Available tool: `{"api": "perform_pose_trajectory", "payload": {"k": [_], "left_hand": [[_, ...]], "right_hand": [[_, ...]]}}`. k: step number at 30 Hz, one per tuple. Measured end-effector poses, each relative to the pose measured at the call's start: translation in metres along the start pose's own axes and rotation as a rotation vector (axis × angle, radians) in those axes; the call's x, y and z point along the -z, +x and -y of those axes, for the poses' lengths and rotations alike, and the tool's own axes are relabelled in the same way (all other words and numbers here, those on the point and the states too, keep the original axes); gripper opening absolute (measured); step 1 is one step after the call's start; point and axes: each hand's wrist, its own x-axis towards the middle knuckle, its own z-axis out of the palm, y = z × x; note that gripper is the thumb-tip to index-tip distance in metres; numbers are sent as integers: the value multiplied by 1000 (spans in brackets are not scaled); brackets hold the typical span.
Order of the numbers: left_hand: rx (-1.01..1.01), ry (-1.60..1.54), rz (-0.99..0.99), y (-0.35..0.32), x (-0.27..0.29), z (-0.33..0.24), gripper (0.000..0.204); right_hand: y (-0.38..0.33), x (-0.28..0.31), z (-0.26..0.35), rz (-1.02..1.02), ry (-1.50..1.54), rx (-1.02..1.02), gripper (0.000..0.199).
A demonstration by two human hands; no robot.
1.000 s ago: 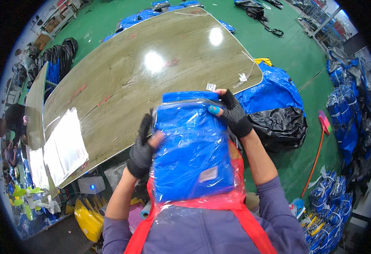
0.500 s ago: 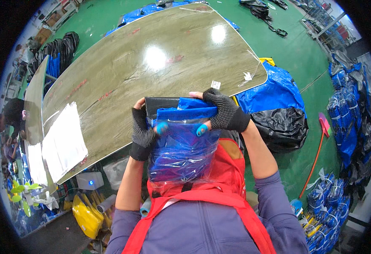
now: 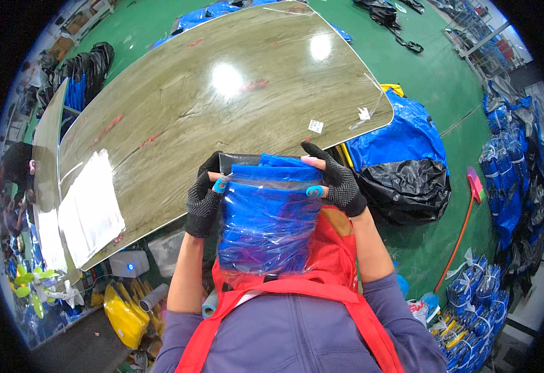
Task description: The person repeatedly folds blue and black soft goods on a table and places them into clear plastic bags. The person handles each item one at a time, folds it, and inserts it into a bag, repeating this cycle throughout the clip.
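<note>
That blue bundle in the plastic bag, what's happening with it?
A person in fingerless black gloves holds a clear plastic bag with a folded blue item inside, upright against their chest. The left hand and right hand pinch the bag's open top at either side. The long wooden table lies just beyond.

Blue folded item in clear bag, black dotted gloves on hands, red apron, green floor

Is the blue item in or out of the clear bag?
In. The blue item sits inside the clear bag; both hands, left hand and right hand, grip its top.
</note>
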Motion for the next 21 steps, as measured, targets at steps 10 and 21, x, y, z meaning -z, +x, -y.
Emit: {"api": "perform_pose_trajectory", "payload": {"k": [10,21], "left_hand": [[-155,150,-127,17,-5,8,24],[-186,194,-137,6,-31,-26,46]], "right_hand": [[4,-18,-2,-355,-399,244,19],[23,-35,13,-319,-137,-41,28]]}}
